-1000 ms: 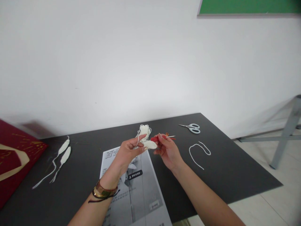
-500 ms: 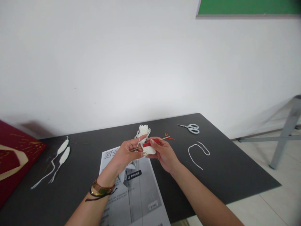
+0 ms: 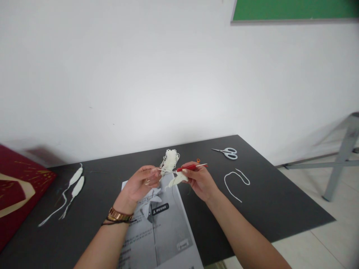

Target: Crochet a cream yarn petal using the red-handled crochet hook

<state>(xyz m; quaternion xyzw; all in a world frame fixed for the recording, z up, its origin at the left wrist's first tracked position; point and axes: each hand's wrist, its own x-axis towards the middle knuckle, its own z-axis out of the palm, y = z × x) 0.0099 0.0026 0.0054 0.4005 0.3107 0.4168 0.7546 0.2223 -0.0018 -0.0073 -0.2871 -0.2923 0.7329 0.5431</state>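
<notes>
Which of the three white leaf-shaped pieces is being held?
The piece in the right hand, beside the red handle; the other two lie on the black table.

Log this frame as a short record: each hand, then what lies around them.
Left hand: pinching white yarn strands
Right hand: holding red-handled tool and white piece
Behind hands: white yarn bundle
Under left hand: printed sheet
Right of hands: scissors, loose white cord
Far left: two white leaf-shaped pieces with tails
</notes>
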